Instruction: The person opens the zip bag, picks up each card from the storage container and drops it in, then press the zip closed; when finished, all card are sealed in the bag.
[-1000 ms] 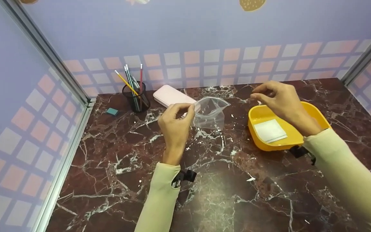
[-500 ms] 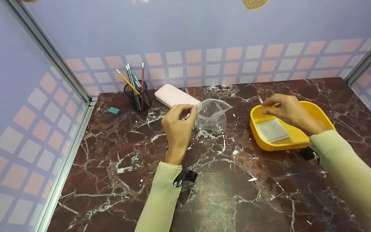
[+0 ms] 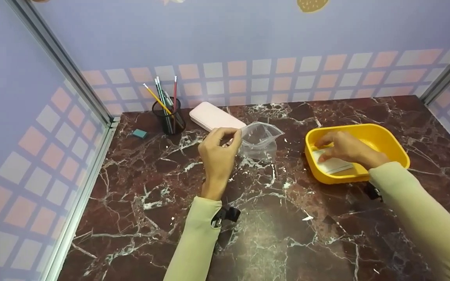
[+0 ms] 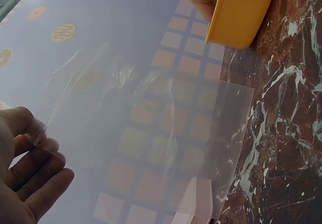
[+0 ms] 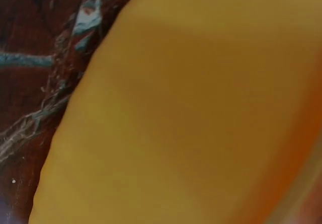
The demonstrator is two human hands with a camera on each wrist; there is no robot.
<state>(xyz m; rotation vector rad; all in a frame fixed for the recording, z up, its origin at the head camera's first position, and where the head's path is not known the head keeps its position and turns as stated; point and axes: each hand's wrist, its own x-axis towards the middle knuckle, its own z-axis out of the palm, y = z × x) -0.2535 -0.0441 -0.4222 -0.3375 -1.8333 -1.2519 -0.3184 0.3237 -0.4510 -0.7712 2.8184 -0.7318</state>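
Observation:
My left hand (image 3: 219, 158) pinches the rim of a clear plastic zip bag (image 3: 259, 150) between thumb and fingers. The bag's mouth gapes, and it hangs just above the table. In the left wrist view, the see-through bag (image 4: 166, 118) spreads out from the fingertips of my left hand (image 4: 30, 168). On the right, my right hand (image 3: 346, 148) is down inside a yellow plastic basin (image 3: 389, 144). Its thumb and fingers are spread over flat white square pieces (image 3: 336, 166) there; contact cannot be made out. The basin wall (image 5: 176, 108) fills the right wrist view.
A pale pink case (image 3: 215, 116) lies behind the bag. Left of it stands a black mesh cup (image 3: 172, 121) with several pencils, and a teal eraser (image 3: 139, 134) lies nearby. Patterned walls enclose the marbled table (image 3: 131, 218) at the back and sides.
My right hand has come down from above the basin's left rim into it, over the white squares. My left hand keeps its pinch on the bag, almost still.

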